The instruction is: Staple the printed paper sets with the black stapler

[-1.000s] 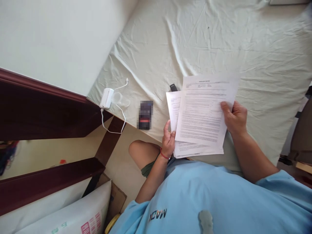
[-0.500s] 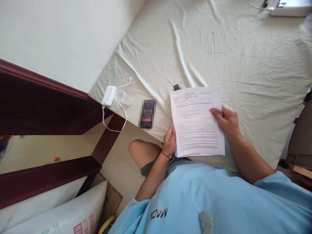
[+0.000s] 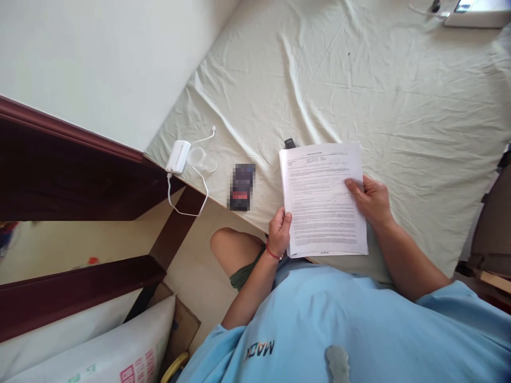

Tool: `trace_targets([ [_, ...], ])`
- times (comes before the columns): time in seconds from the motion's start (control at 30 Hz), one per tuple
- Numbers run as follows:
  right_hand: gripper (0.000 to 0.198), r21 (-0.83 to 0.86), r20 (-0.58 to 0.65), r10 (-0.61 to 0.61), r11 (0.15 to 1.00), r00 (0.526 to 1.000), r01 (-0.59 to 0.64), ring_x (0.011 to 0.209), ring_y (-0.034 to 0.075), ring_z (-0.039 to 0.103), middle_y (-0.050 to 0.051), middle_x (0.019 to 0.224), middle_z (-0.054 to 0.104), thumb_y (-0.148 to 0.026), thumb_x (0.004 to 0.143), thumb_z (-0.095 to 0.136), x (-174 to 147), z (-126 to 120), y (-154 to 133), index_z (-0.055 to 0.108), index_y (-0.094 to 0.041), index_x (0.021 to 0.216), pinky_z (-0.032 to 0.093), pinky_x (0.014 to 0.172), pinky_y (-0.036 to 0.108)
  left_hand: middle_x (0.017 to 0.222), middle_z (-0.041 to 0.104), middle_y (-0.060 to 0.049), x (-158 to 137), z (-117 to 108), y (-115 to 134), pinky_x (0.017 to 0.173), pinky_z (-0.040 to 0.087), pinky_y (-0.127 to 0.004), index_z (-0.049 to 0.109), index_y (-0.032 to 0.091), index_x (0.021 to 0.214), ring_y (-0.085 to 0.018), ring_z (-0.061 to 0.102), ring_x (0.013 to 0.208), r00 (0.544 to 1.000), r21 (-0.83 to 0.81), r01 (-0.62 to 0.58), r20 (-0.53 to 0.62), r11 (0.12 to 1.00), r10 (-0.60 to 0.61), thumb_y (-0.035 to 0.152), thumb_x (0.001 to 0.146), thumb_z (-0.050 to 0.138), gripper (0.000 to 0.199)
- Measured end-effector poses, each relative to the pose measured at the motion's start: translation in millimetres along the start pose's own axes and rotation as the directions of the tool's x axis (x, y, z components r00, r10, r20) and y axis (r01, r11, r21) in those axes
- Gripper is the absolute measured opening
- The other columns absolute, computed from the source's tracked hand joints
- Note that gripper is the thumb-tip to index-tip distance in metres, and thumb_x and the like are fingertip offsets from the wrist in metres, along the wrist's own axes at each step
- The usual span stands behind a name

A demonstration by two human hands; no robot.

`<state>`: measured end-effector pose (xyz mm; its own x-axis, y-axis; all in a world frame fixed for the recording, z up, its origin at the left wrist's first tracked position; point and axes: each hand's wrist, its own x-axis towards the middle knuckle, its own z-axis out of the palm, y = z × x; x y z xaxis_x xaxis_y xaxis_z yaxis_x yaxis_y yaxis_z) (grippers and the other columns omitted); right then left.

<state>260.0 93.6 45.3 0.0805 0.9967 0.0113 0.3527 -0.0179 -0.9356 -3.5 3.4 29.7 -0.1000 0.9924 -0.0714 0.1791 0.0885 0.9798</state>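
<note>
A stack of printed paper sheets [image 3: 323, 207] is held in front of my chest, the top page covered in small lines of text. My left hand [image 3: 280, 231], with a red band at its wrist, grips the lower left edge, thumb on top. On the right edge, my right hand [image 3: 371, 199] is closed round the sheets, its thumb lying on the printed face. The fingers under the paper are hidden. A small black object [image 3: 289, 143] pokes out behind the stack's top left corner; what it is I cannot tell.
A pale creased sheet [image 3: 391, 101] covers the surface. To the left lie a blurred dark phone-like object [image 3: 241, 187] and a white power adapter [image 3: 178, 157] with a cable looping over the edge. A white device [image 3: 477, 18] stands at the far right, a filled sack [image 3: 131, 346] lower left.
My left thumb has come over onto the front of the paper's left edge. The sheets have shifted slightly, showing more page edges on the left. My right hand is nearly still.
</note>
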Motion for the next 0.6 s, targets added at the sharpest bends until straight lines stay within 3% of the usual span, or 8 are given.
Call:
trace_targets([
  [0.13, 0.029, -0.105, -0.040, -0.039, 0.994, 0.998, 0.035, 0.070, 0.021, 0.064, 0.002, 0.081, 0.071, -0.052, 0.094, 0.066, 3, 1, 4, 0.072, -0.024, 0.098, 0.055, 0.070, 0.038, 0.099, 0.075, -0.004, 0, 0, 2, 0.084, 0.050, -0.030, 0.067, 0.021, 0.108, -0.019, 0.065, 0.088, 0.999, -0.011, 0.043, -0.009, 0.999, -0.043, 0.058, 0.104, 0.055, 0.038],
  [0.27, 0.044, -0.097, -0.110, -0.094, 0.992, 0.989, 0.083, 0.091, 0.024, 0.069, 0.009, 0.115, 0.073, -0.047, 0.091, 0.066, 9, 3, 14, 0.063, -0.024, 0.129, 0.060, 0.080, 0.042, 0.100, 0.073, -0.004, 0, -1, 0, 0.087, 0.049, -0.030, 0.065, 0.022, 0.105, -0.019, 0.064, 0.090, 0.998, -0.067, 0.058, 0.011, 0.996, -0.057, 0.057, 0.103, 0.057, 0.036],
  [0.33, 0.050, -0.112, -0.122, -0.108, 0.989, 0.987, 0.094, 0.103, 0.027, 0.069, 0.013, 0.126, 0.070, -0.045, 0.090, 0.067, 11, 4, 20, 0.060, -0.025, 0.135, 0.061, 0.087, 0.046, 0.102, 0.072, -0.004, 1, -2, -1, 0.088, 0.049, -0.030, 0.065, 0.022, 0.106, -0.019, 0.064, 0.093, 0.998, -0.090, 0.063, 0.021, 0.994, -0.061, 0.056, 0.103, 0.058, 0.036],
  [0.6, 0.057, -0.125, -0.025, -0.052, 0.991, 0.998, 0.049, 0.099, 0.028, 0.072, 0.013, 0.124, 0.074, -0.041, 0.087, 0.067, 14, 5, 35, 0.055, -0.025, 0.140, 0.059, 0.100, 0.057, 0.103, 0.073, -0.004, 3, 0, 0, 0.088, 0.048, -0.030, 0.068, 0.021, 0.103, -0.019, 0.063, 0.092, 0.996, -0.105, 0.094, 0.016, 0.990, -0.093, 0.058, 0.102, 0.059, 0.038],
])
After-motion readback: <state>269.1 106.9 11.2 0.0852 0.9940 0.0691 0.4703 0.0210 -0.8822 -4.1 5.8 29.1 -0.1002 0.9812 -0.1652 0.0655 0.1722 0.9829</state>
